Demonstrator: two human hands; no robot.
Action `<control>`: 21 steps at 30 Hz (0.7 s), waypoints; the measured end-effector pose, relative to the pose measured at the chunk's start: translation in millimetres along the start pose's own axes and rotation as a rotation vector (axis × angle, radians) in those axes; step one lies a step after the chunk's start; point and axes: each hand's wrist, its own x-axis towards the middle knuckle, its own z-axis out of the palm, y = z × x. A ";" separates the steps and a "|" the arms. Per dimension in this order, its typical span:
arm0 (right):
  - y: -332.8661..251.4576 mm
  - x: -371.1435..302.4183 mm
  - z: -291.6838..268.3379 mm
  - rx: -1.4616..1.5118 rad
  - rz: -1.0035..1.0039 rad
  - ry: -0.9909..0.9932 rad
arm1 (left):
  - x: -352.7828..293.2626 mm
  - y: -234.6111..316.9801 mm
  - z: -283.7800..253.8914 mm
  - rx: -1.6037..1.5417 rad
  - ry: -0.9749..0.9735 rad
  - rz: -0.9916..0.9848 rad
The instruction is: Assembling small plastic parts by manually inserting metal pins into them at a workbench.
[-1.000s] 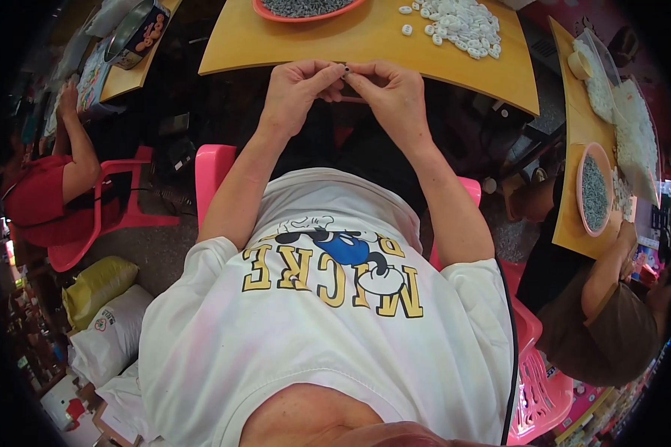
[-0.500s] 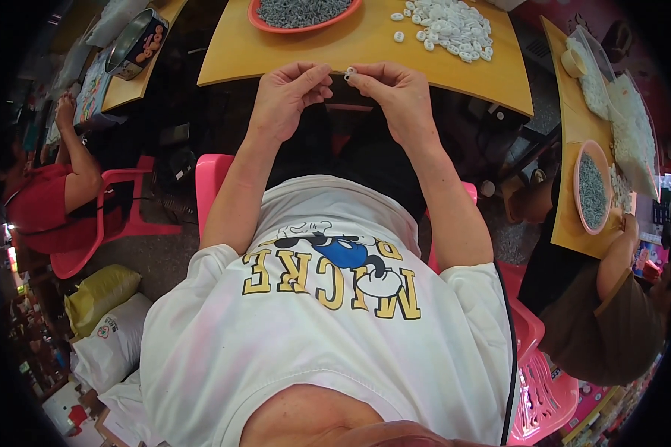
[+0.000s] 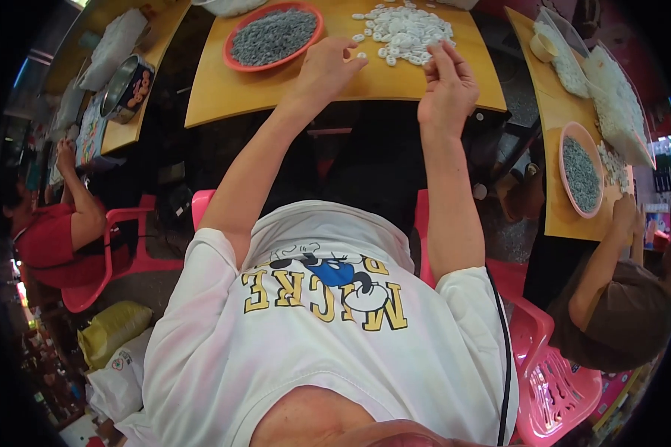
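Pieces (image 3: 404,31) piled white toward the right edge of the tabletop (image 3: 395,83) could be scattered if brushed by right hand (image 3: 449,93) or left hand (image 3: 326,71), whose grips cannot be told.

Left wooden table (image 3: 119,138): a round metal tin with a dark printed wall (image 3: 132,95) stood at the right edge; a translucent white plastic bag (image 3: 117,46) lay toward the far edge. Right wooden table (image 3: 555,97): a pink oval plastic tray (image 3: 587,214) lay near the left edge, toward the near corner; a beige cup (image 3: 543,49) stood farther along that edge; a clear plastic bag of white pieces (image 3: 620,112) lay toward the right edge. A bulging yellow sack (image 3: 115,332) and a white sack (image 3: 115,389) sat together near a red plastic chair (image 3: 88,295).
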 end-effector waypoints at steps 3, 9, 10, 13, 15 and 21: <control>1.0 -3.3 5.1 0.015 0.039 0.008 | 17.8 -12.4 17.6 0.314 0.094 0.169; 1.0 -14.4 16.2 -0.064 0.122 -0.067 | 10.2 -1.1 -9.2 -0.096 -0.120 -0.100; 2.9 -18.2 17.8 -0.102 0.147 -0.095 | 3.1 -2.8 -14.6 -0.091 -0.113 -0.097; 4.0 -34.3 25.8 -0.124 0.234 -0.193 | -26.2 -10.2 -35.5 -0.980 0.017 -0.390; 6.4 -46.1 28.4 -0.164 0.253 -0.246 | -52.7 -11.6 -53.0 -1.570 -0.089 -0.582; 0.0 -70.4 40.6 -0.251 0.411 -0.424 | -91.5 0.6 -80.4 -1.585 -0.153 -0.553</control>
